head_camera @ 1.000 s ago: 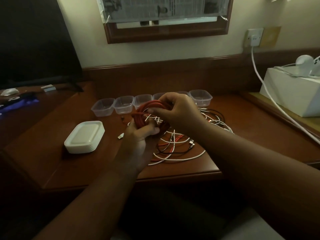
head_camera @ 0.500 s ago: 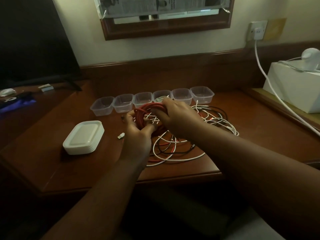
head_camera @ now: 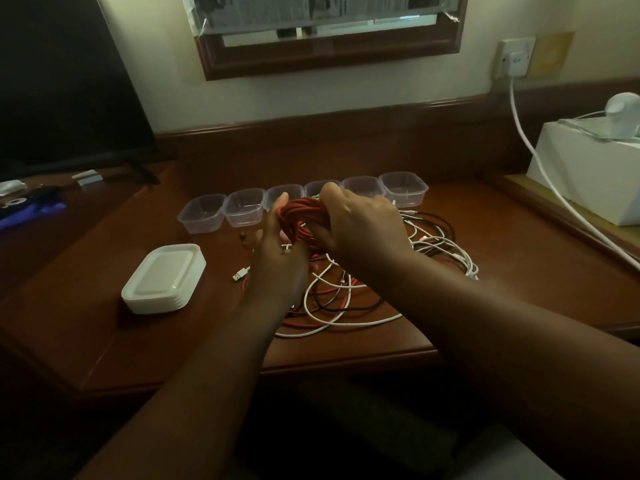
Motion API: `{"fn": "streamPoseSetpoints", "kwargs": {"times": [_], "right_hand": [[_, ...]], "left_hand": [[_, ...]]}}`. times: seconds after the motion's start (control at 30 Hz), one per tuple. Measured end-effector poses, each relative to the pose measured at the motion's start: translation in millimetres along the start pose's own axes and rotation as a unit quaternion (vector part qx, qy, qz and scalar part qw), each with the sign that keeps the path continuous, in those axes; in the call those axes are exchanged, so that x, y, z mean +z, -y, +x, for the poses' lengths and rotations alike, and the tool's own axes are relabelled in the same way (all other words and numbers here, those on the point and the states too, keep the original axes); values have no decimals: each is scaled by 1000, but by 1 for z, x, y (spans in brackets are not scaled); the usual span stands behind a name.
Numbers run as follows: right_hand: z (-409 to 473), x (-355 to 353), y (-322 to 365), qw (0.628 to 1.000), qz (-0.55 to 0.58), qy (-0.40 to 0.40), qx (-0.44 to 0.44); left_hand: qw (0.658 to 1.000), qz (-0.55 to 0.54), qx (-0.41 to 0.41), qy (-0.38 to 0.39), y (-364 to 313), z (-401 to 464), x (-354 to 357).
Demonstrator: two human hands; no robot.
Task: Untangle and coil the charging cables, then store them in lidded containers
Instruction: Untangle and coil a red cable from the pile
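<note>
In the head view, both hands hold a coiled bundle of red braided cable (head_camera: 300, 220) above the dark reddish wooden desk (head_camera: 104, 327), just in front of the row of six clear plastic tubs (head_camera: 403, 188) that runs along the desk's back. The coil is squeezed into a flattened oval; its long axis runs roughly left to right, tilted a little so the right end sits higher and nearer the tubs. The left hand (head_camera: 277, 258) grips the coil's left and lower side, fingers curled around the strands. The right hand (head_camera: 360, 226) clamps the coil's right end from above, thumb under and fingers wrapped over it.

Nearer the person than the tubs, under and to the right of the hands, lies a loose tangle of white, black and red charging cables (head_camera: 349, 303), with a white USB plug (head_camera: 241, 274) lying apart at its left. Left of the tangle, well apart from the tubs, sits a stack of white rectangular lids (head_camera: 164, 277).

Compared with half a second ago, the coil is lifted higher and closer to the tubs, now covering part of the fourth tub, and the white strands that crossed the red loops no longer show between the hands.
</note>
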State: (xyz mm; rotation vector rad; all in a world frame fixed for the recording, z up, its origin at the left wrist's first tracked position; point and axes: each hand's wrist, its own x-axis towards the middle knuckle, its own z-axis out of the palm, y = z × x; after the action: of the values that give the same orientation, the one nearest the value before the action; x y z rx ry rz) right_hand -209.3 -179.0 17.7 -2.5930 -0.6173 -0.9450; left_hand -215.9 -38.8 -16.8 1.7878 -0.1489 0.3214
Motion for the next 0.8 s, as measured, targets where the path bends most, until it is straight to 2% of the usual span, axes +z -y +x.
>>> {"fn": "streamPoseSetpoints", "kwargs": {"times": [0.07, 0.13, 0.27, 0.33, 0.4, 0.5, 0.6, 0.67, 0.8], "right_hand": [[2, 2, -5, 1000, -18, 17, 16], [3, 5, -10, 998, -5, 27, 47], [9, 13, -23, 981, 86, 55, 164], [12, 15, -25, 975, 102, 63, 188], [14, 15, -24, 974, 95, 72, 193], [14, 11, -24, 975, 66, 85, 195], [15, 7, -27, 965, 100, 115, 216], [16, 4, -27, 943, 175, 133, 248], [14, -3, -20, 920, 272, 88, 268]], "left_hand": [[998, 43, -18, 35, -2, 2, -5], [998, 39, -19, 38, -4, 4, -8], [999, 10, -8, -47, -6, -2, -2], [992, -89, -16, -87, -10, -5, 4], [968, -223, -62, -98, -16, -6, 7], [911, -382, -141, -67, -22, -11, 8], [874, -448, -188, -16, -23, -15, 5], [887, -418, -196, 14, -23, -17, 5], [928, -318, -191, 37, -19, -27, 14]]}}
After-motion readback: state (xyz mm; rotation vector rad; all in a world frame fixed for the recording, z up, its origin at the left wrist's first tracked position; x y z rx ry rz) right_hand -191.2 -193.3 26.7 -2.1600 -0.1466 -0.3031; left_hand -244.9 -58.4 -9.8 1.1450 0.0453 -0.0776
